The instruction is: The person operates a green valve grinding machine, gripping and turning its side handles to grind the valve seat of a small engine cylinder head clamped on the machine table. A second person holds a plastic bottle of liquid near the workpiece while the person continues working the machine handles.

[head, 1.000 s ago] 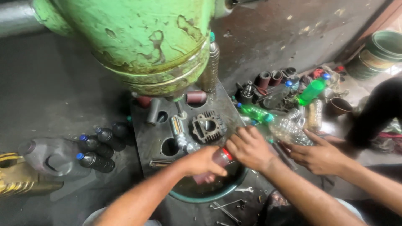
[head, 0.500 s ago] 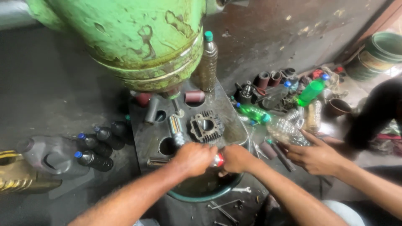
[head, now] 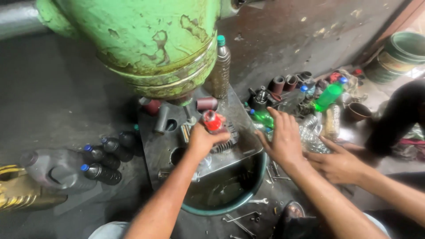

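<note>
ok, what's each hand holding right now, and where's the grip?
Left hand is wrapped around the lower body of a small red-topped part. Right hand is open, fingers spread, holding nothing.

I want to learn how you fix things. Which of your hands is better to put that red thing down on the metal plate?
Probably the left hand: it grips the red can right above the metal plate. The right hand is open and empty, off by the green bottle.
</note>
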